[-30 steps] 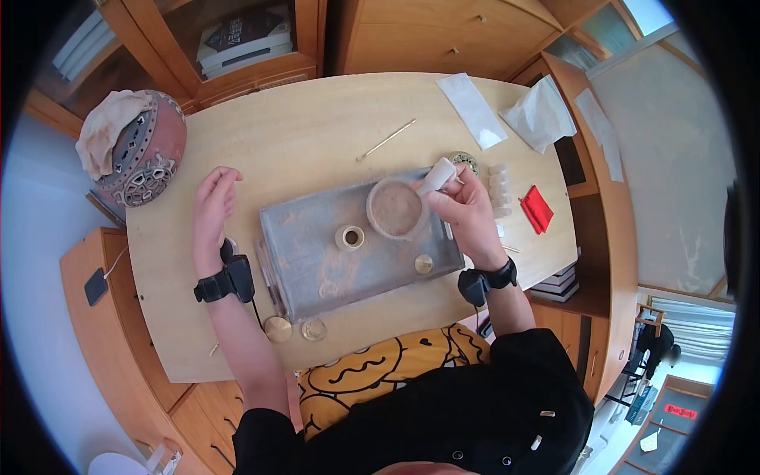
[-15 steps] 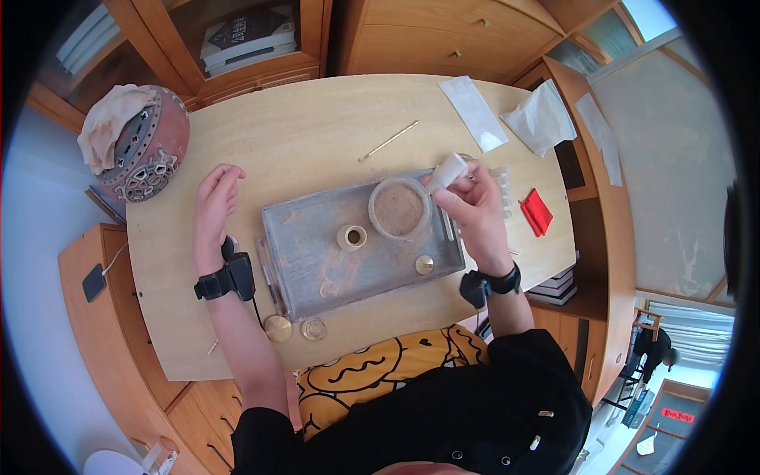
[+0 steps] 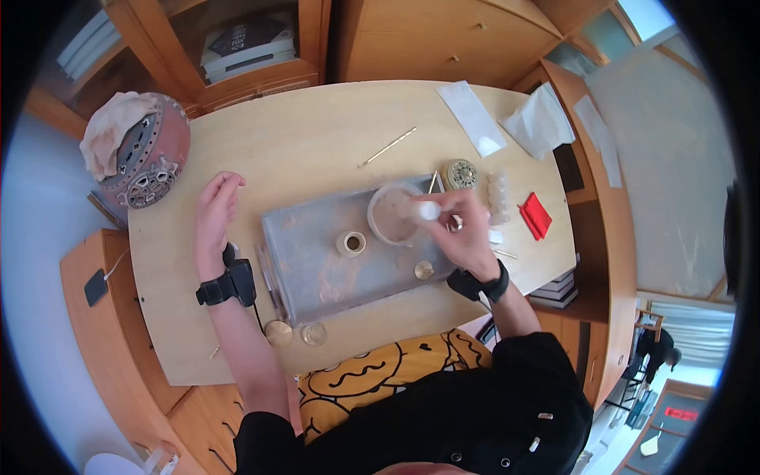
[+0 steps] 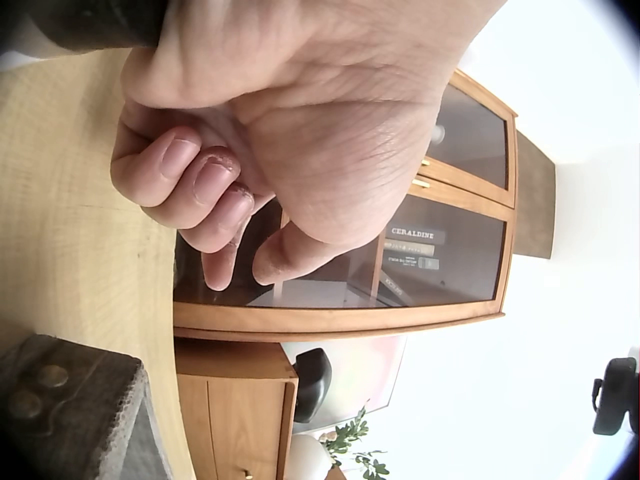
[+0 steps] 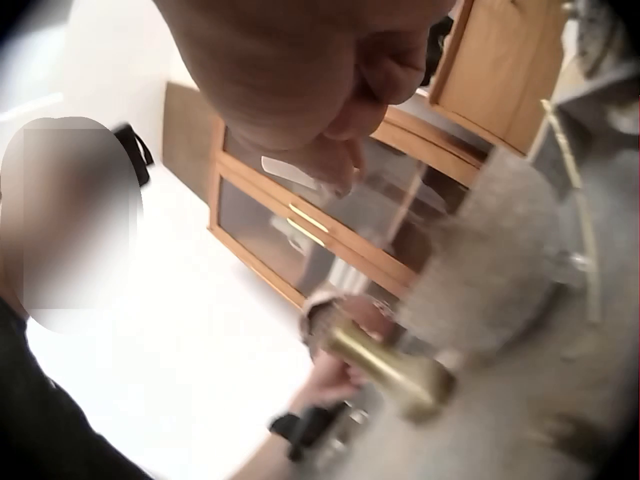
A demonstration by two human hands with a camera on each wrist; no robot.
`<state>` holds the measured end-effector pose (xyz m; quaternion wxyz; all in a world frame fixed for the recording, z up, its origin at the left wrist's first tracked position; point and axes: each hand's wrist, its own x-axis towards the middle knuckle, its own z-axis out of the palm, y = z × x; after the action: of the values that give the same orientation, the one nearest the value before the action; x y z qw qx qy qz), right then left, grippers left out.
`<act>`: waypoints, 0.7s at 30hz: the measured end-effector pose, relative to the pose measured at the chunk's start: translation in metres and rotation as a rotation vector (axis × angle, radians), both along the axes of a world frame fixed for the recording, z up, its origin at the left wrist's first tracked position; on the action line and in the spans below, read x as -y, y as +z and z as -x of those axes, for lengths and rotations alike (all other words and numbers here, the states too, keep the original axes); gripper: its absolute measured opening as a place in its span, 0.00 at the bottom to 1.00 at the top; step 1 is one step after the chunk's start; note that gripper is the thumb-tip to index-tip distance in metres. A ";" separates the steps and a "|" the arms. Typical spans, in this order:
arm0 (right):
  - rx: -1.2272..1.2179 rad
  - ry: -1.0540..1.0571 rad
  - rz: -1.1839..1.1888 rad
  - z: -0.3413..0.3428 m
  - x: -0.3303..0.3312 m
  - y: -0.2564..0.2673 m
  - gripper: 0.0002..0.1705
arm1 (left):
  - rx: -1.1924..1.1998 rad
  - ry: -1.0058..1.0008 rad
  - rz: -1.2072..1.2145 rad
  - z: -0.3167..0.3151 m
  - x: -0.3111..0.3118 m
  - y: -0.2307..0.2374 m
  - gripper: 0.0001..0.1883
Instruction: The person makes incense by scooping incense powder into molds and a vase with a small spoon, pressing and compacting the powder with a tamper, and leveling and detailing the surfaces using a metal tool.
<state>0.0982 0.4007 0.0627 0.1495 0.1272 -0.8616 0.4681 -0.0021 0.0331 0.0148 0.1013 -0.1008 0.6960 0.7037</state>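
My right hand (image 3: 465, 229) holds a small white bottle (image 3: 428, 210) in its fingers, over the right side of a round grey bowl (image 3: 383, 231). In the head view, the bottle's round end faces up toward the camera. The bowl stands on a grey tray (image 3: 301, 273) and has brownish powder in it. Left of the bowl is a small brass cup (image 3: 351, 243), also seen as a flared brass piece (image 5: 395, 372) in the right wrist view. My left hand (image 3: 218, 207) hovers left of the tray, fingers loosely curled, holding nothing.
A brass disc (image 3: 423, 270) lies in the tray; a thin stick (image 3: 434, 183) is at its back edge. Beyond sit an openwork brass lid (image 3: 461, 174), clear vials (image 3: 498, 198) and a red pouch (image 3: 536, 215). Two brass discs lie in front. A large reddish pot (image 3: 162, 146) stands left.
My right hand has moved left and down toward the bowl, and the bottle has turned from slanted to end-up. The openwork brass lid is uncovered again. My left hand stays put.
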 end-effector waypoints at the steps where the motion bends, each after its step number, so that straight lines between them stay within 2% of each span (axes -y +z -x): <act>1: -0.049 -0.047 0.308 0.000 0.003 -0.007 0.19 | 0.022 0.015 0.006 -0.005 0.000 -0.001 0.10; 2: -0.031 -0.060 0.315 -0.007 0.003 -0.005 0.19 | 0.040 0.004 0.014 -0.010 0.001 -0.003 0.10; 4: 0.233 -0.056 -0.102 -0.001 -0.003 0.009 0.19 | 0.006 -0.023 -0.004 -0.002 0.001 -0.003 0.10; 5: 0.496 -0.035 0.024 0.004 -0.004 0.013 0.17 | 0.005 -0.029 -0.005 -0.002 0.000 -0.003 0.10; 6: 0.489 -0.034 0.023 0.006 -0.001 0.015 0.17 | 0.001 -0.030 0.005 -0.001 0.001 -0.003 0.10; 8: 0.393 -0.068 0.725 0.006 0.005 0.016 0.14 | 0.011 -0.009 0.012 -0.005 0.003 -0.005 0.09; 9: 0.535 -0.072 0.826 0.005 -0.001 0.021 0.09 | 0.015 -0.015 -0.006 -0.006 0.003 -0.005 0.09; 10: 0.529 -0.078 0.828 0.004 -0.010 0.018 0.09 | 0.006 -0.023 -0.027 -0.002 0.001 -0.004 0.09; 12: 0.826 0.095 1.588 0.006 -0.020 0.011 0.09 | 0.001 -0.029 -0.027 -0.001 -0.001 -0.001 0.09; 13: 0.828 0.099 1.586 0.005 -0.021 0.009 0.09 | 0.003 -0.028 -0.026 -0.002 0.000 -0.001 0.09; 15: 0.807 0.002 1.788 0.003 -0.012 0.014 0.14 | 0.000 -0.025 -0.032 -0.004 0.001 0.000 0.09; 21: 0.792 0.024 1.818 0.005 -0.004 0.010 0.10 | -0.002 -0.026 -0.051 -0.003 0.000 -0.001 0.09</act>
<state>0.0934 0.4052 0.0729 -0.1133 -0.1929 -0.1613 0.9612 0.0007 0.0328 0.0136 0.1124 -0.0886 0.6790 0.7200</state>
